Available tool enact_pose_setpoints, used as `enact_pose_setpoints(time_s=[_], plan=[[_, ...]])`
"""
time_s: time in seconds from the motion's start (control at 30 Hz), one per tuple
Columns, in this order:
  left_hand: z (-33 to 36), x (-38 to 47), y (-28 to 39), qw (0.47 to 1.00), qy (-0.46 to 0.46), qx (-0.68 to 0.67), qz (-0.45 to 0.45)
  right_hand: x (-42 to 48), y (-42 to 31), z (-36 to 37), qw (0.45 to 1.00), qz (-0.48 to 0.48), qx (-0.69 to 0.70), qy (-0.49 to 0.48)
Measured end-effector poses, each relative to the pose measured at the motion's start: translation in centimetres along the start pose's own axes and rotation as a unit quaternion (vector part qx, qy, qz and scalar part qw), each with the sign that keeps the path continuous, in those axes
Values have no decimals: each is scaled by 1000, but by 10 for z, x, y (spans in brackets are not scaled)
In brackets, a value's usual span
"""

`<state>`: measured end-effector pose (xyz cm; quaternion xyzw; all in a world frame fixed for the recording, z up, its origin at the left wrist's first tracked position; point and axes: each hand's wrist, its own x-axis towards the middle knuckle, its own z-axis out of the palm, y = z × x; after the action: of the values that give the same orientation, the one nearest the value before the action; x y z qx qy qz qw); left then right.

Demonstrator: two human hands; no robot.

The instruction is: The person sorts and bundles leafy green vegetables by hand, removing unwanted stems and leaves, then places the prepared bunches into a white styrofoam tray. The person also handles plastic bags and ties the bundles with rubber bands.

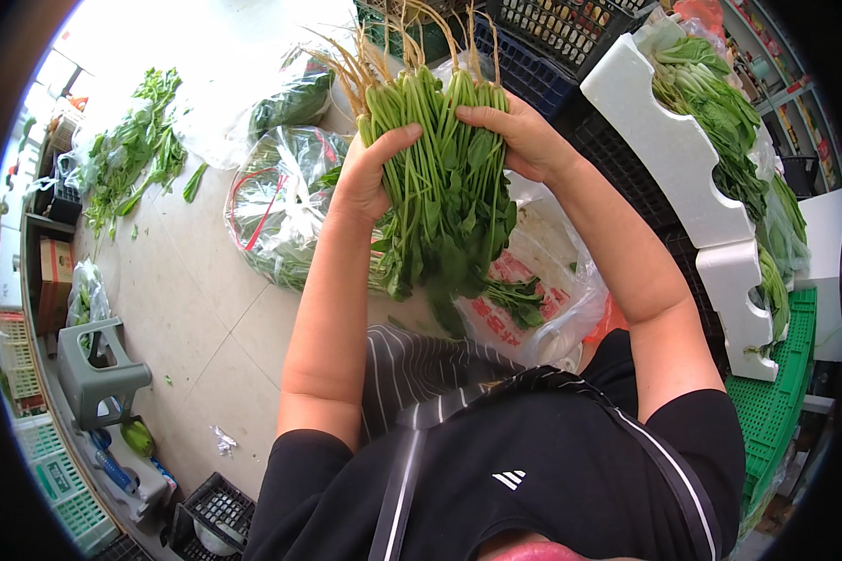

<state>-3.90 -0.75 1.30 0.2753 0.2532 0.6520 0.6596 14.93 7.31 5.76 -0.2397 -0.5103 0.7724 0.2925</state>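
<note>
A large bunch of leafy greens with long pale roots, which looks like spinach, is held up in front of me, roots away from me and leaves towards me. My left hand grips its left side, thumb across the stems. Around the right side closes my right hand, its thumb also on the stems. Behind and left of the bunch lies a clear plastic bag of greens with red strips. Under the bunch, to the right, an open plastic bag with red print holds a few more greens.
White foam boxes of leafy vegetables stand at right, beside a green plastic crate. Black crates are at the top. Loose greens lie on the tiled floor at left. A grey plastic stool and a black crate are lower left.
</note>
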Motion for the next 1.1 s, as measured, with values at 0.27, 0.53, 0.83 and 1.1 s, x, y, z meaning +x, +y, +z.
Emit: enact_pose_setpoints(time_s=[0.27, 0.53, 0.83, 1.1], plan=[[-1, -1, -5, 999, 38, -20, 2, 1, 9, 18, 995, -73, -69, 22], [-14, -3, 12, 995, 29, -88, 33, -3, -9, 4, 997, -64, 33, -22], [1, -5, 2, 1000, -4, -13, 16, 0, 0, 23, 984, -92, -153, 29], [-6, -2, 10, 991, -34, -128, 6, -1, -18, 1, 994, -81, -73, -1]])
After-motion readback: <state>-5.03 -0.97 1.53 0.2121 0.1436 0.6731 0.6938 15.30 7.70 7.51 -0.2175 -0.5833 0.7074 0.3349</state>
